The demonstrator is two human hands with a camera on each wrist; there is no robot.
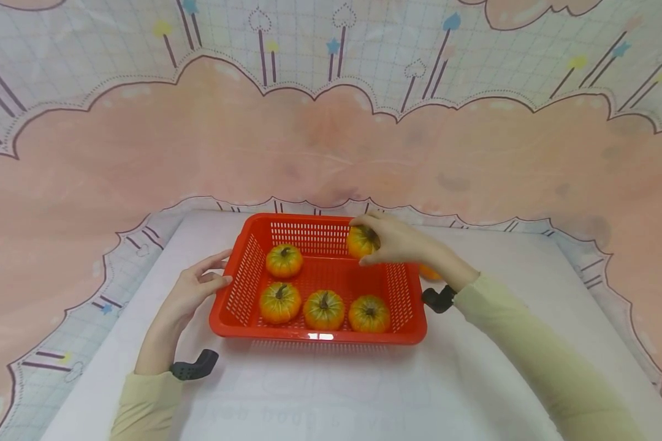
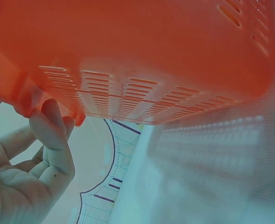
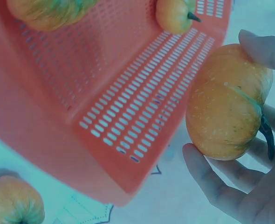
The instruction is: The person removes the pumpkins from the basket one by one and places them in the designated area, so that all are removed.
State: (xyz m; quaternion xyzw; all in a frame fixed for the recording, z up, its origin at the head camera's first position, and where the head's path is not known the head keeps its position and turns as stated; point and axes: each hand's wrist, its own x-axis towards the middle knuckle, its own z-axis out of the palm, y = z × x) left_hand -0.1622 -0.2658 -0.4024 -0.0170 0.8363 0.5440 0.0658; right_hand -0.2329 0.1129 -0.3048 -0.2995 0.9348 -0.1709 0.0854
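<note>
A red plastic basket (image 1: pixel 320 337) with slotted walls stands on the white table. Several small orange-and-green pumpkins lie inside it, one at the back left (image 1: pixel 284 261) and the others along the front, such as the front-middle pumpkin (image 1: pixel 323 310). My left hand (image 1: pixel 190 294) grips the left rim with bent fingers; the left wrist view has that hand (image 2: pixel 39 170) below the rim's edge. Over the basket's back right part, my right hand (image 1: pixel 399 239) holds another pumpkin (image 3: pixel 226 105) between thumb and fingers, its dark stem facing the palm.
One more orange pumpkin (image 1: pixel 430 272) sits on the table outside the basket's right side, partly hidden by the right forearm. The white tabletop (image 1: pixel 309 398) stretches in front of the basket. A patterned cloth (image 1: pixel 309 147) hangs behind. A dark wrist device (image 1: pixel 195 365) is on each arm.
</note>
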